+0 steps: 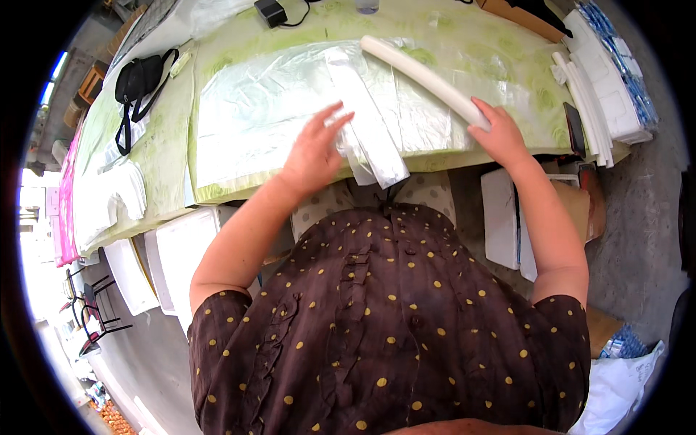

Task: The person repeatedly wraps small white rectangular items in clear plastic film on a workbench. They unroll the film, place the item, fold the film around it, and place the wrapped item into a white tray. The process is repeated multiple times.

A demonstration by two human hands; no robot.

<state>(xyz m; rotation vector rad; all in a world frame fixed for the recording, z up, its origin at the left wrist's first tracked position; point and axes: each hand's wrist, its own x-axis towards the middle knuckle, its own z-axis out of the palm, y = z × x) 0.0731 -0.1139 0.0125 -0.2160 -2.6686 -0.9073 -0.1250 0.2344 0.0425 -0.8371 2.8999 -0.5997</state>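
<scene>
In my right hand is the near end of a long white tube-like roll, which slants away to the far left over the table. My left hand is raised with its fingers apart and slightly blurred, holding nothing. Just right of its fingertips lies a flat, folded strip of white plastic, its near end reaching over the table's front edge. Under the strip, a shiny clear plastic sheet is spread across the table.
The table wears a green patterned cover. A black bag with a strap lies at the left and a black adapter at the back. White rolls and a dark phone-like slab are at the right. White boxes stand below the front edge.
</scene>
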